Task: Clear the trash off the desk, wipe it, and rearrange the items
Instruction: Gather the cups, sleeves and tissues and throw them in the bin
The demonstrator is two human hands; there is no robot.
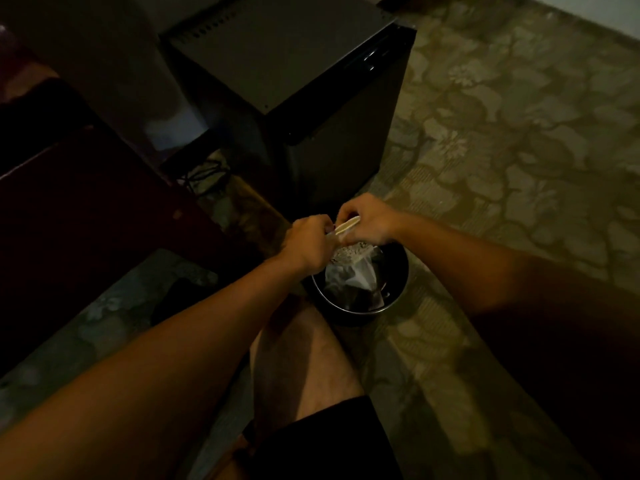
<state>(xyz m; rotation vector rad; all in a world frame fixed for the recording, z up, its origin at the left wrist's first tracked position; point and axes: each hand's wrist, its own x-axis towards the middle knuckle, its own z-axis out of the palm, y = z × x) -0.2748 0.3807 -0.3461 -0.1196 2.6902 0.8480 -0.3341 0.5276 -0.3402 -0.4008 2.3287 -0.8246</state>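
We hold the chopsticks (344,226) pinched between left hand (308,242) and right hand (369,220) over the bin (398,292); off-centre release drops them on the carpet (519,168).

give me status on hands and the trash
Left hand and right hand both grip pale chopsticks over black bin. Clear plastic bag already inside. Nothing blocking.

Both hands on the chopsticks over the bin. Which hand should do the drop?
Probably right. The right hand holds the chopsticks end nearer above the trash bin; the left hand sits toward its rim.
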